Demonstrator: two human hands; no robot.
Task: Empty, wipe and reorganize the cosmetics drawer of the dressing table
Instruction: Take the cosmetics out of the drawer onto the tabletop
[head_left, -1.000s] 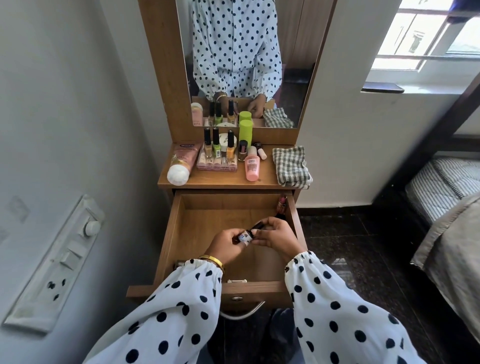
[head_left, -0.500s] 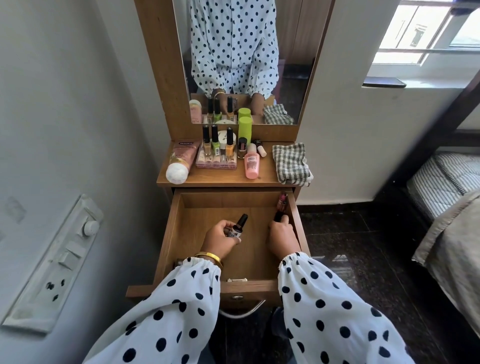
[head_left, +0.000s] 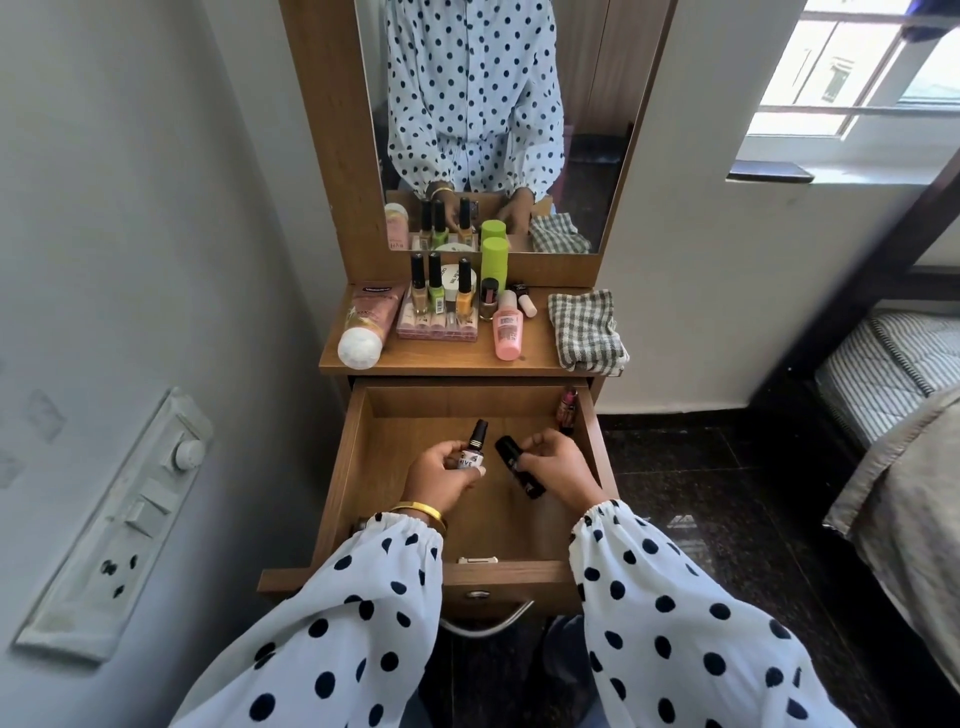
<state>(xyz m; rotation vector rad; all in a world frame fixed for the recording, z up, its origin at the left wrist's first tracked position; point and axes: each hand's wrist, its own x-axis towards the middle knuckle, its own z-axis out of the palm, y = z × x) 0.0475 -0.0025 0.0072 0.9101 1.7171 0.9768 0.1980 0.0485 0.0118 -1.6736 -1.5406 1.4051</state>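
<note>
While both hands work above the open drawer, conditions read as follows.

Left hand (head_left: 441, 475): fingers curled around a small nail polish bottle (head_left: 474, 449), held upright with its black cap on top, over the left-centre of the drawer.
Right hand (head_left: 558, 467): fingertips pinch a black tube (head_left: 519, 466), which lies tilted, its lower end pointing toward the drawer front.
Gap between held items: the bottle and the tube are near each other but apart.
Drawer (head_left: 343, 467): pulled out from the dressing table; the bare wooden floor shows behind and in front of the hands.
Right rear corner: a pink-and-dark lipstick (head_left: 566, 410) stands against the right side wall, just beyond the right hand.
Front edge: a metal handle (head_left: 488, 623) hangs below the front panel, between the two spotted sleeves.
Tabletop (head_left: 441, 358): a pink tube (head_left: 366, 325) lies at the left edge; three nail polish bottles (head_left: 436, 288) stand on a pink palette (head_left: 436, 327); a green bottle (head_left: 493, 262) is against the mirror frame; a pink bottle (head_left: 506, 330) lies in the centre; a checked cloth (head_left: 584, 330) overhangs the right front corner.
Side room: wall with a switch panel (head_left: 124, 514) to the left; dark floor (head_left: 727, 493) to the right.
</note>
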